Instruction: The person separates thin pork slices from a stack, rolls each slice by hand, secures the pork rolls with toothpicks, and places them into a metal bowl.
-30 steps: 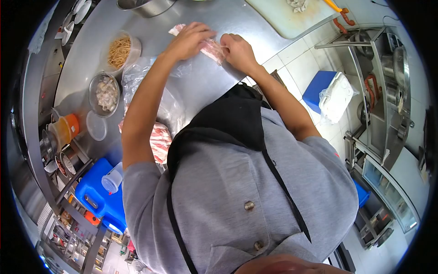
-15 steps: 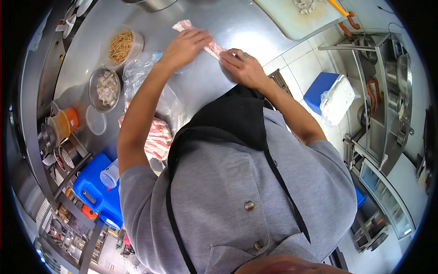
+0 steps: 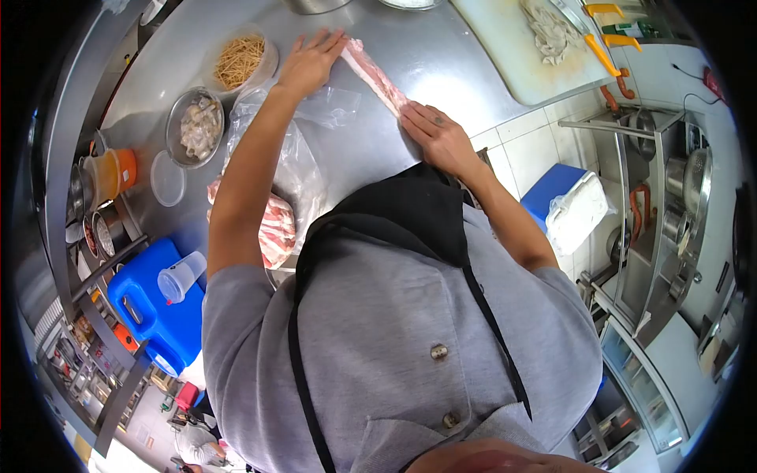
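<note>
While the right hand (image 3: 443,142) covers the near end of a raw meat strip (image 3: 374,76), the left hand (image 3: 309,66) lies palm down by its far end.
The strip lies slantwise on the steel bench (image 3: 449,51), between the two hands. The left grip is flat and apart; whether its fingertips touch the meat, I cannot tell. The right grip has its fingers laid out over the strip, and whether they clamp it cannot be told. A pale label on the orange container (image 3: 124,169) is too small to read. Half a second ago the left hand was over the strip's middle; now that stretch is bare. More orange handles (image 3: 602,57) have come into sight by the cutting board (image 3: 505,67).
</note>
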A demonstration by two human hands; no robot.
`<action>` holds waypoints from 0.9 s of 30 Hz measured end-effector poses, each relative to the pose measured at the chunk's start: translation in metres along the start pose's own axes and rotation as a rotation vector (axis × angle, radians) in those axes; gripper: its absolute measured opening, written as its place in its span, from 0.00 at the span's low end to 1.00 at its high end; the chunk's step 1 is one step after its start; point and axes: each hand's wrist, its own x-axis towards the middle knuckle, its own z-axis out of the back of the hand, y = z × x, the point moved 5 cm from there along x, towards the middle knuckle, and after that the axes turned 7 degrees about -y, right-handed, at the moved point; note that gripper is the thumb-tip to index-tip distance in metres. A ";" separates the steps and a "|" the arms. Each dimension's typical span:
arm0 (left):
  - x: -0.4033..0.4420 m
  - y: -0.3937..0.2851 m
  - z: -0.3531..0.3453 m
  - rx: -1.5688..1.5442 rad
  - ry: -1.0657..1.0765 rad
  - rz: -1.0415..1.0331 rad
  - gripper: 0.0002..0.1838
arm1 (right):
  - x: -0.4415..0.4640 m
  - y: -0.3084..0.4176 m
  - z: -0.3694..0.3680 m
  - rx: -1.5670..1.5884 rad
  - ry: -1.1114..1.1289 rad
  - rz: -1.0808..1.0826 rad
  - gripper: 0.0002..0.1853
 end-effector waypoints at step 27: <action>-0.318 -0.040 0.164 -0.416 -0.686 1.094 0.18 | 0.211 0.047 -0.038 0.177 0.151 0.217 0.16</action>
